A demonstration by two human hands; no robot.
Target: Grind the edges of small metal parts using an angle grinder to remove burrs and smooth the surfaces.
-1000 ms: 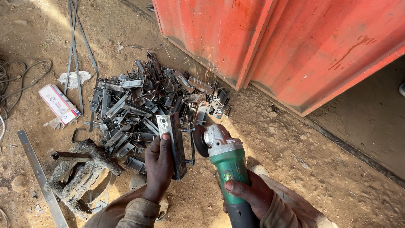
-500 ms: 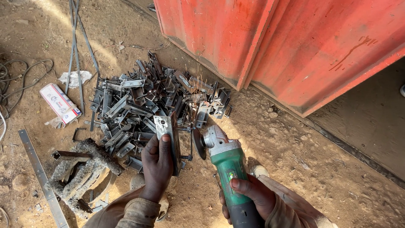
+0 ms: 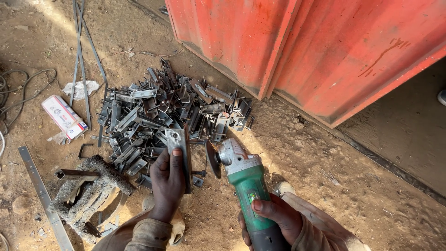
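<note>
My left hand (image 3: pixel 167 183) grips a short grey metal bracket (image 3: pixel 178 148), held upright over the dirt. My right hand (image 3: pixel 274 219) holds a green angle grinder (image 3: pixel 245 183) by its body. The grinder's dark disc (image 3: pixel 213 159) stands just to the right of the bracket, a small gap apart. Behind both lies a large pile of similar metal brackets (image 3: pixel 162 111) on the ground.
A red corrugated metal wall (image 3: pixel 316 46) rises at the upper right. A concrete-crusted block with a steel tube (image 3: pixel 88 186) lies at the lower left, beside a flat metal strip (image 3: pixel 39 190). A white carton (image 3: pixel 64 117), thin rods (image 3: pixel 81 56) and cables (image 3: pixel 23 88) lie at left.
My left hand has raised the bracket slightly and turned it. The grinder has shifted a little to the right, and its disc sits farther from the bracket.
</note>
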